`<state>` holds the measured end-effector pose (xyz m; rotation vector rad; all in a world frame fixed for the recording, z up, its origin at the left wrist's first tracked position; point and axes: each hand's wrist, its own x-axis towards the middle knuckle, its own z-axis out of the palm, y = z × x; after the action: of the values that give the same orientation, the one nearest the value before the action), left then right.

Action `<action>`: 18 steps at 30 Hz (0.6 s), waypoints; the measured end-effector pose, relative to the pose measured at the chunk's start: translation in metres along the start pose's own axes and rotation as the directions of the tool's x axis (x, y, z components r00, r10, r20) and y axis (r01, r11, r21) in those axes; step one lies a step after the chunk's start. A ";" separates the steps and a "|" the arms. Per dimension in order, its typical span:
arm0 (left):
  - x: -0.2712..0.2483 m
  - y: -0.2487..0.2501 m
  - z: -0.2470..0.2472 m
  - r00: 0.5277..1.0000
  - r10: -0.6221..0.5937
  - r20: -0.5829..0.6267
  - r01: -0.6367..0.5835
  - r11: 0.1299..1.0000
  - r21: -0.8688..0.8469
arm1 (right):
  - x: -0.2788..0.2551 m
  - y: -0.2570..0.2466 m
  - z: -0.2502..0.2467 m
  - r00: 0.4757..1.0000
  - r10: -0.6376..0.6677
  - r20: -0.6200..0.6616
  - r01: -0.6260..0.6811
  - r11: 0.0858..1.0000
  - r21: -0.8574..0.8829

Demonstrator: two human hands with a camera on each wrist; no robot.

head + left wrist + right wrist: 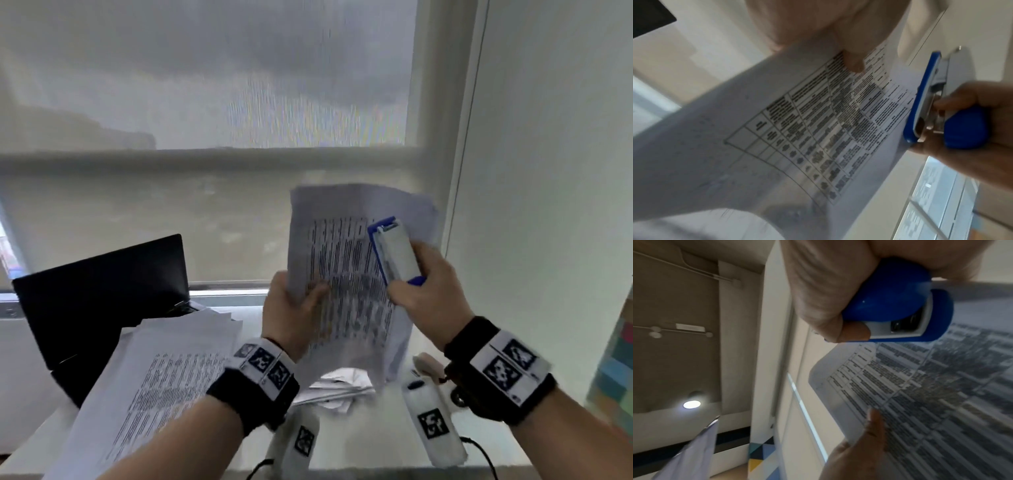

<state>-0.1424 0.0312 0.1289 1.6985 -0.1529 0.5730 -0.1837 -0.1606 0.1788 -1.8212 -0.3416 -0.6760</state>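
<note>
Left hand (291, 313) pinches the printed sheets (342, 291) upright, thumb in front; right hand (430, 291) fingers wrap the blue stapler (395, 251) at the sheets' edge, up-right of the left fingers. Square the corner, seat it deep, squeeze firmly

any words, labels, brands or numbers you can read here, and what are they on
No text here can be read.
Sheets held in the left hand: a printed table and lines of text, too blurred to read.
Paper pile: printed lines, too blurred to read.
Blue stapler in the right hand: no brand or label shows.
Wrist bands: black-and-white square codes only, no words.
</note>
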 end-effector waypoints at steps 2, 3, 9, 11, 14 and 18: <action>-0.008 -0.018 0.006 0.997 -0.060 0.044 0.058 0.997 0.052 | -0.009 0.017 0.002 0.997 0.075 0.026 -0.076 0.997 0.024; -0.012 -0.027 0.007 0.994 -0.096 0.056 0.092 0.994 0.059 | -0.014 0.025 0.003 0.993 0.110 0.041 -0.111 0.993 0.042; -0.022 -0.045 0.008 0.979 -0.182 0.092 0.184 0.983 -0.015 | -0.033 0.060 0.008 0.976 0.202 0.083 -0.204 0.979 0.023; -0.023 -0.044 0.011 0.977 -0.190 0.094 0.194 0.980 -0.041 | -0.034 0.063 0.011 0.975 0.198 0.097 -0.203 0.978 0.044; -0.021 -0.046 0.014 0.979 -0.200 0.042 0.203 0.974 -0.097 | -0.032 0.063 0.012 0.983 0.172 0.063 -0.174 0.984 0.033; -0.017 -0.048 0.013 0.978 -0.207 0.029 0.209 0.971 -0.118 | -0.030 0.069 0.008 0.984 0.168 0.062 -0.168 0.986 -0.005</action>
<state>-0.1341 0.0261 0.0773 1.5786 -0.0198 0.3858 -0.1683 -0.1741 0.1057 -1.8499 -0.2249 -0.5027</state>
